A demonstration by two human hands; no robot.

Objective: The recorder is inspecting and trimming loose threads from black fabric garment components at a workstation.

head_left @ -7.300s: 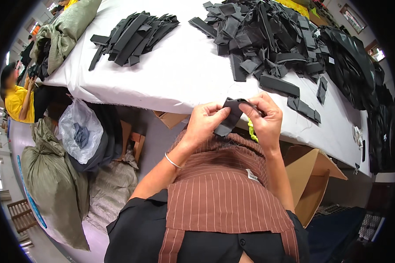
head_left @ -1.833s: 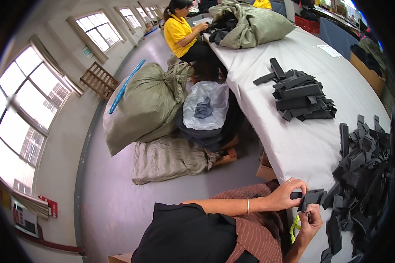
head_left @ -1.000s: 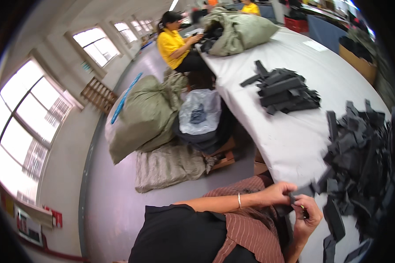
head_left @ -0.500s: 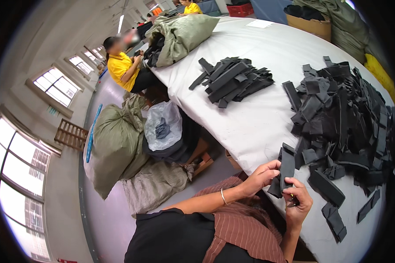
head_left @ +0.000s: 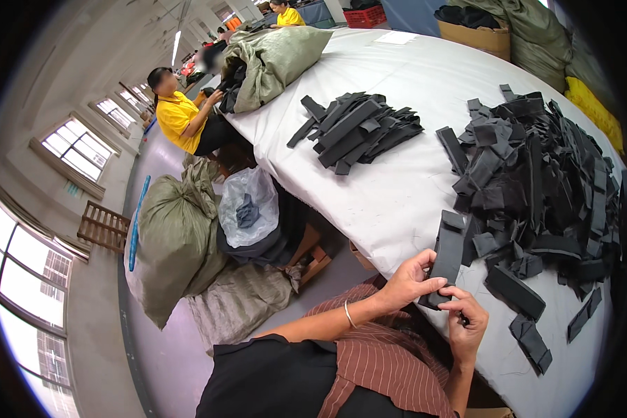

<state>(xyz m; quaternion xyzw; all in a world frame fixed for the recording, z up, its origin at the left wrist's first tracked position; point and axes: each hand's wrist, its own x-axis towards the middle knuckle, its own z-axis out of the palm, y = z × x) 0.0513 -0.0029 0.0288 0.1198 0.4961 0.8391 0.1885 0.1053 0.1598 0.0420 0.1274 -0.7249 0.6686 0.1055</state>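
While the left hand (head_left: 409, 284) pinches a dark cloth strip (head_left: 448, 251) between thumb and fingers, the right hand (head_left: 469, 322), just beside it, grips the strip's near end, its lower fingers curled round a small dark thing (head_left: 462, 319) too hidden to make out. The strip points away from both hands over the white table (head_left: 348, 209). Beyond the right hand lies a big pile (head_left: 536, 188) of strips; well beyond the left, a smaller pile (head_left: 362, 132).
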